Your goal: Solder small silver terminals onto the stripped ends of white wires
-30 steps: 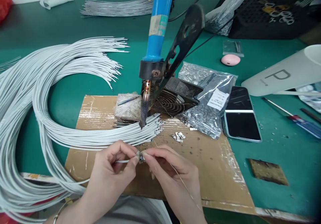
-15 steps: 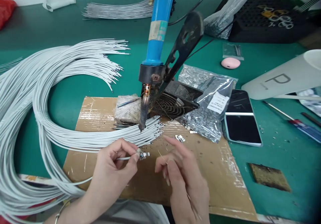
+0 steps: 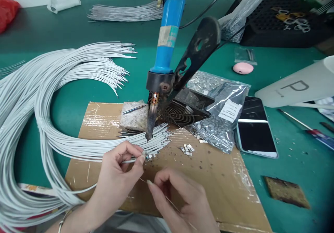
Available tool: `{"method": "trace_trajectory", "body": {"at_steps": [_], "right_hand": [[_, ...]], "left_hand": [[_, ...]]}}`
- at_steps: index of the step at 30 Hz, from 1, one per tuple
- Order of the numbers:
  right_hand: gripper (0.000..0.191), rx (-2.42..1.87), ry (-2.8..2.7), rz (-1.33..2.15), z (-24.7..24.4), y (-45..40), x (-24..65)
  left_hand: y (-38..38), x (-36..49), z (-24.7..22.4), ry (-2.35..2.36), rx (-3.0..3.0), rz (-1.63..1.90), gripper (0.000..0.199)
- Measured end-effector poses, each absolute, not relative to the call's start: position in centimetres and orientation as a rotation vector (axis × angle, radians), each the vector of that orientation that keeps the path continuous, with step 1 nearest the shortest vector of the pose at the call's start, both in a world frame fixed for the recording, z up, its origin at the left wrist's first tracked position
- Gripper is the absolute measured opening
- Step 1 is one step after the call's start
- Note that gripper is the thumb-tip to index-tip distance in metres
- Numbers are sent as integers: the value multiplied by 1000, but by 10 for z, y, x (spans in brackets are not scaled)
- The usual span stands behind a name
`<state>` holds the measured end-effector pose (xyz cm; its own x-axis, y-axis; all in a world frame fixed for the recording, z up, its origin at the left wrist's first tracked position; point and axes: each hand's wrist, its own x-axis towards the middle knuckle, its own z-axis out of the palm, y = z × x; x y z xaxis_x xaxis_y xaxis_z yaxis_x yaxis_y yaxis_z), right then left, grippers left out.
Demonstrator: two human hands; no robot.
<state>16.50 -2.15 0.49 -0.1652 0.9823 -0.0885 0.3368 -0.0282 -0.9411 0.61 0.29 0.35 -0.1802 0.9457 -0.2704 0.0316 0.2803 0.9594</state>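
Note:
My left hand pinches a white cable close to its end, where a small metal connector pokes out past the fingertips. Just above that connector points the tip of a blue soldering iron, fixed in a black bracket; a small gap seems to lie between them. Lower right, my right hand has a thin strand of solder wire between thumb and fingers, its free end directed toward my left hand. Behind the left fingers lies a thick bundle of white cables.
Loose metal connectors lie on the cardboard sheet, beside a plastic bag of metal parts. Farther right are a phone, a screwdriver, a white cup and a brown pad.
My right hand has moved down and left, its raised index finger now curled in, and the solder wire now points at my left hand. The connector sits slightly higher, nearer the iron's tip.

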Motion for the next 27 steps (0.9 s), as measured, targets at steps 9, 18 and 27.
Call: {"method": "trace_trajectory", "body": {"at_steps": [9,18,27], "right_hand": [[22,-1388,-1301,995,6,-16,163],[20,-1439,-1241,947,4,-8,161],[21,-1410,-1119,1111,8,-2,158]], "left_hand": [[13,8,11,1528,904,1077,11],[15,11,12,1519,881,1067,11],[17,12,13,1560,918,1067,10]]}}
